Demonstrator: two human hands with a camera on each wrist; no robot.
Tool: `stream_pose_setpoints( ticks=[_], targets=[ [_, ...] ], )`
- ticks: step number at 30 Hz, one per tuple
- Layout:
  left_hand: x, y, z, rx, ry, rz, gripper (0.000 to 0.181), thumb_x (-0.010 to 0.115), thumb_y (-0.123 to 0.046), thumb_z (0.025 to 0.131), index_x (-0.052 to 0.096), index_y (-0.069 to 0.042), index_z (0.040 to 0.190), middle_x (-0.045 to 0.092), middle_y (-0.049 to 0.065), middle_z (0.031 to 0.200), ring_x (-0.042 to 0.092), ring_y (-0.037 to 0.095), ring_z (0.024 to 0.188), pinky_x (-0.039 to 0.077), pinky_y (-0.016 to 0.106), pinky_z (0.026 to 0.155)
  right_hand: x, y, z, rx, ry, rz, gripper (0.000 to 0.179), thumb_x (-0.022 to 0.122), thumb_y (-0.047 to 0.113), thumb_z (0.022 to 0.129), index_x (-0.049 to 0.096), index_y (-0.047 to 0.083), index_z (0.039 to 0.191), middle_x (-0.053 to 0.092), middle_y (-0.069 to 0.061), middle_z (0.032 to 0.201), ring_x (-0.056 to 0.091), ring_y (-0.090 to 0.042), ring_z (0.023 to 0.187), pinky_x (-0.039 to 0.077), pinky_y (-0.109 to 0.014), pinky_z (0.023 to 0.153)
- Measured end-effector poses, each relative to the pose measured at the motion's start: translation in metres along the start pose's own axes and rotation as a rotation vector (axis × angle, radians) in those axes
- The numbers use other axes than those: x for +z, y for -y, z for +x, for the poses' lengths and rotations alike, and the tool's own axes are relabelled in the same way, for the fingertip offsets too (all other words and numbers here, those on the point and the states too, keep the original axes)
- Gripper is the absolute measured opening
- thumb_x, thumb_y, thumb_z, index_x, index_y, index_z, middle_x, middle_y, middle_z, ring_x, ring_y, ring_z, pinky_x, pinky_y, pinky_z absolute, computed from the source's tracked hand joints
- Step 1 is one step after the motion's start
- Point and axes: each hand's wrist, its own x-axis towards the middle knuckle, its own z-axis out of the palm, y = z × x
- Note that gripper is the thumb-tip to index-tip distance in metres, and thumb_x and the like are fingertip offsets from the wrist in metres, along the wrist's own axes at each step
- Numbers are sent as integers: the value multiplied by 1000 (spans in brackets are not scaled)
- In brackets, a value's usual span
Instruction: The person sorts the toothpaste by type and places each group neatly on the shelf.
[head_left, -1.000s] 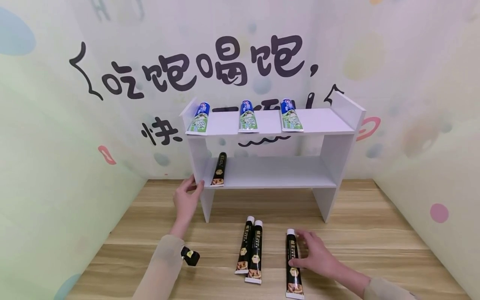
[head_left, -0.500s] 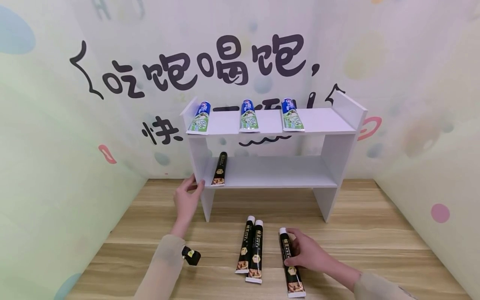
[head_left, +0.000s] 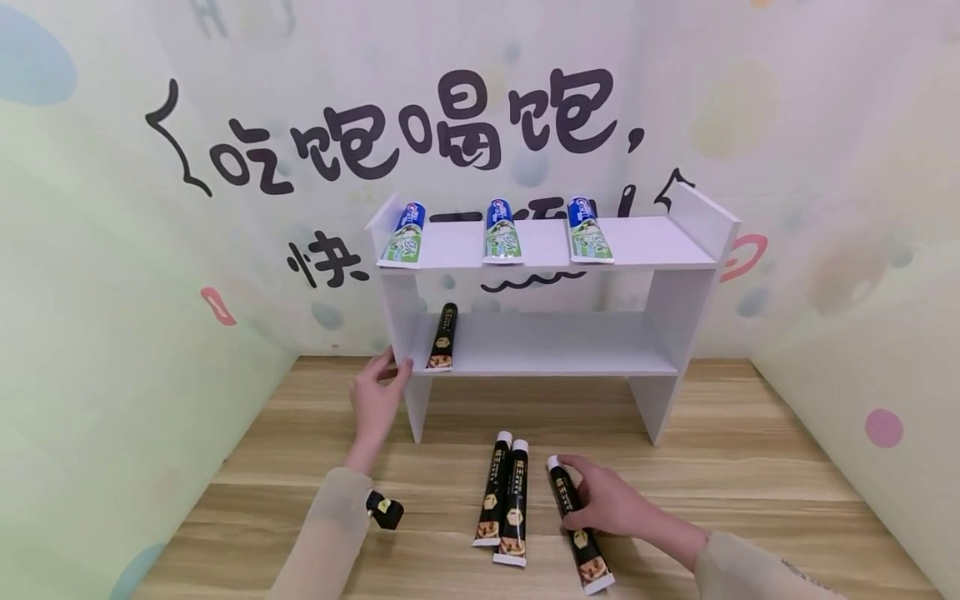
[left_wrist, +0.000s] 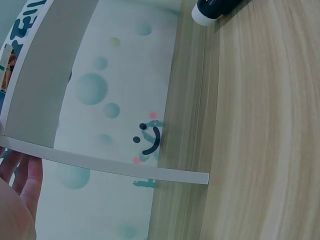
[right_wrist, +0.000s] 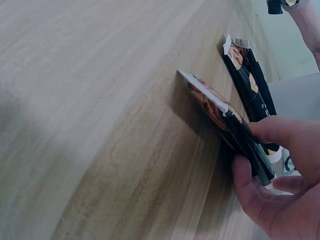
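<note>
My right hand (head_left: pixel 611 500) pinches a black toothpaste tube (head_left: pixel 581 546) with a white cap between thumb and fingers. In the right wrist view, the flat crimped end of this tube (right_wrist: pixel 212 102) stands a little off the wood, over its shadow. Just to its left, two matching black tubes (head_left: pixel 514 517) lie side by side, partly overlapping. My left hand (head_left: pixel 375 404) grips the left side panel of a white two-tier shelf (head_left: pixel 562 342), thumb in front. The left wrist view has its fingers (left_wrist: pixel 32 180) against that panel (left_wrist: pixel 110 164).
One black tube (head_left: pixel 444 337) lies at the left end of the lower tier. Three blue-and-green toothpaste tubes (head_left: pixel 502 233) are spaced along the upper tier, from its left end to right of centre. Beneath is a wooden tabletop (head_left: pixel 735 467), with printed walls around it.
My right hand has taken hold of the black tube and shifted it left, its cap end swinging leftward. The left hand keeps its place on the shelf.
</note>
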Motion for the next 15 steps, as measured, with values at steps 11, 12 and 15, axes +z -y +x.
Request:
stream_pose_setpoints(
  ticks=[11,12,15],
  targets=[
    [0,0,0,-13,8,-7,39,73,-21,89,67,-9,125,73,15,116,73,33,91,51,7,61,-4,-3,3,31,53,41,74,77,6,77,43,-2,142,64,-6,80,59,-15,69,49,-25,57],
    [1,1,1,-14,6,-7,39,73,-21,89,67,-10,125,73,15,116,73,33,91,51,7,61,-5,-3,3,25,52,38,73,76,6,76,44,-2,141,63,-6,80,59,-15,69,49,-24,57],
    [1,1,1,-11,5,-11,39,73,-21,89,68,-10,125,73,15,115,72,33,91,51,7,61,-7,0,2,28,50,45,73,76,4,76,44,-1,142,62,-6,81,58,-15,70,49,-25,57]
  ],
)
